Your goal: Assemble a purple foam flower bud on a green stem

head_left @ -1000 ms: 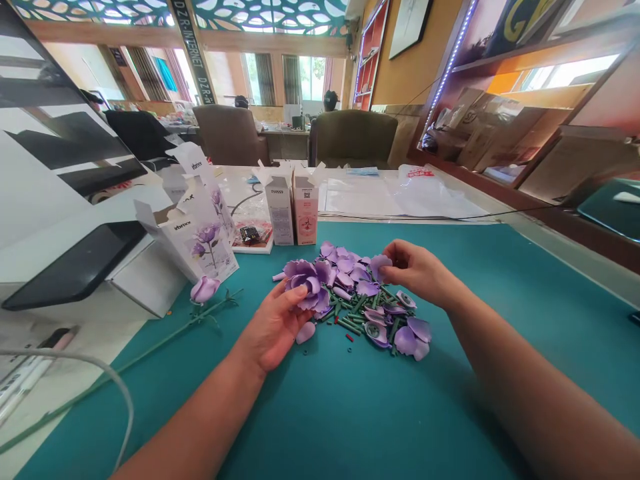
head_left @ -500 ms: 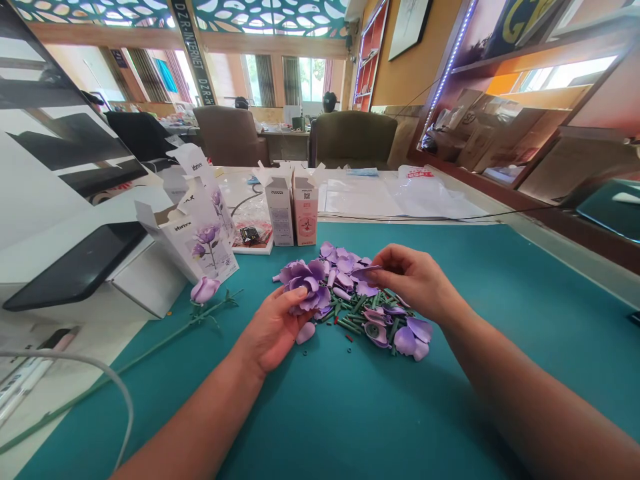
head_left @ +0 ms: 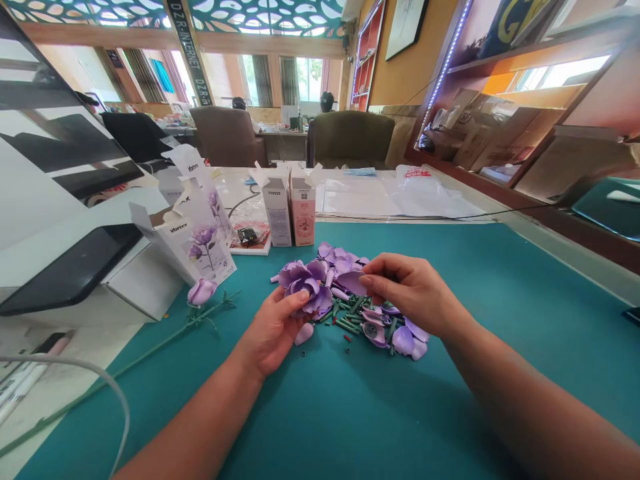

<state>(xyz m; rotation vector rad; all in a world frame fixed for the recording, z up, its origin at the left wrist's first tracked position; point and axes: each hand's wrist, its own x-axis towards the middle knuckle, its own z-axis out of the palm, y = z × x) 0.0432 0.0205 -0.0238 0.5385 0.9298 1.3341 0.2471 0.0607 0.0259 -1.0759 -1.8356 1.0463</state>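
My left hand [head_left: 278, 328] grips a purple toy flower [head_left: 305, 283] with several layered petals, the thumb pressed on its front. To its right, my right hand [head_left: 407, 290] pinches a single purple petal piece [head_left: 351, 283] by its edge, thumb against fingers. The petal and the flower are close together, but whether they touch I cannot tell. Below and behind both hands lies a pile of loose purple petals [head_left: 411, 339] and short green stem pieces [head_left: 349, 325]. One pale petal [head_left: 303, 334] rests just beside my left fingers.
A finished-looking rosebud [head_left: 202, 291] on a long green stem lies at the left. Behind it stand an opened flower box [head_left: 200, 250] and two smaller open cartons [head_left: 303, 217]. A black tablet [head_left: 70, 267] rests on a white box. Teal mat [head_left: 350, 420] covers the desk.
My right hand has turned the petal so its broad face shows, and it has come slightly nearer the flower. My left hand holds the flower almost as before.
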